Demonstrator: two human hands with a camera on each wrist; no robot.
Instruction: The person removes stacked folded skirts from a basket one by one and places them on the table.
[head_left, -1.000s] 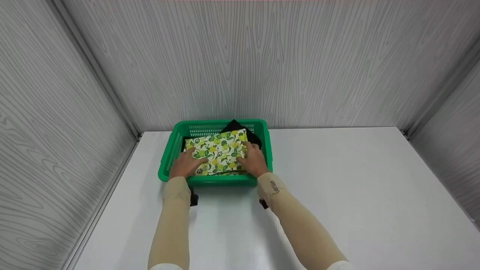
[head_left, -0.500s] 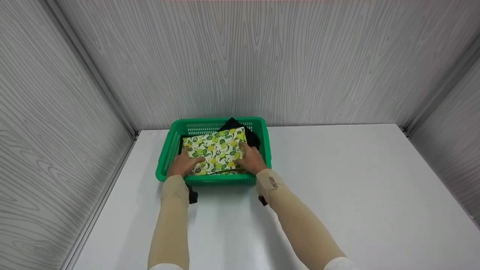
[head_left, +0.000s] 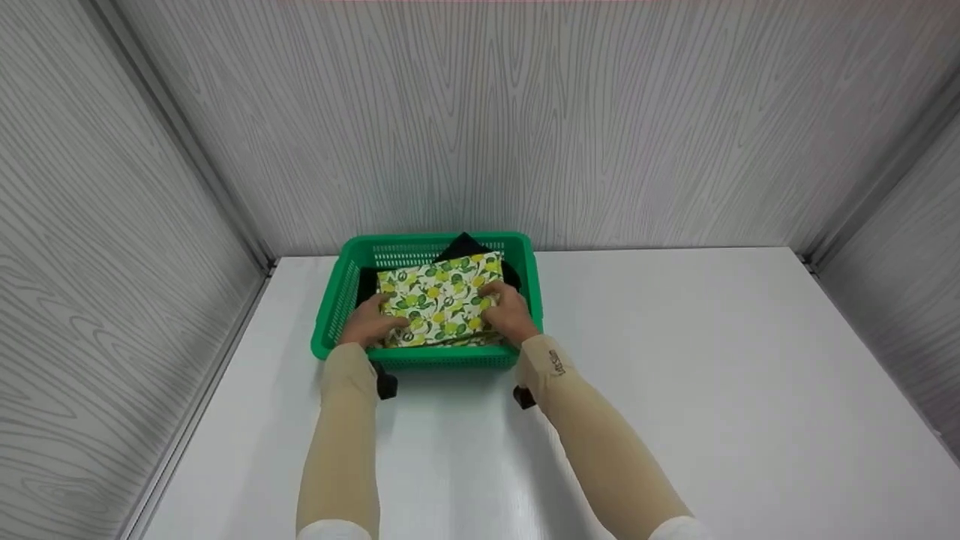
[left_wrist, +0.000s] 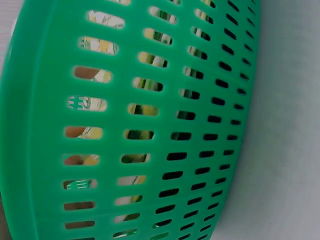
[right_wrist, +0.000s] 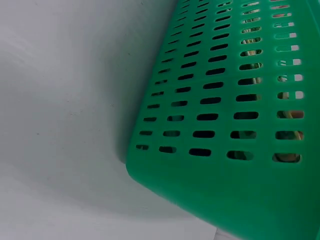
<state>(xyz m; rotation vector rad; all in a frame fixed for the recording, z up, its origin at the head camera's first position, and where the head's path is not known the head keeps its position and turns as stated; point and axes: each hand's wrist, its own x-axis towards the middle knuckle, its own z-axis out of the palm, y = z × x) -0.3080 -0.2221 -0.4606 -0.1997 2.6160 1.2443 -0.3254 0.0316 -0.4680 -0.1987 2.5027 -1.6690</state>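
Note:
A folded cloth point(head_left: 439, 300) with a yellow and green lemon print lies inside a green plastic basket point(head_left: 322, 330) in the head view. My left hand point(head_left: 369, 322) grips its left side, thumb lying over the print. At the opposite side my right hand point(head_left: 511, 313) holds the cloth, with thumb and forefinger on top of it. The other fingers are mostly hidden. Black fabric point(head_left: 463, 246) sticks up behind the cloth. Through the slots of the basket wall point(left_wrist: 115, 150) in the left wrist view, bits of print and skin show.
The basket stands on a white table point(head_left: 675, 375), near the grey wood-grain back wall point(head_left: 480, 127). A side wall point(head_left: 112, 300) rises along the table's left edge, another at the right. Its slotted side point(right_wrist: 210, 115) fills much of the right wrist view.
Both hands have shifted the lemon-print cloth slightly to the right inside the basket. More black fabric shows at its left side. The basket holds its place.

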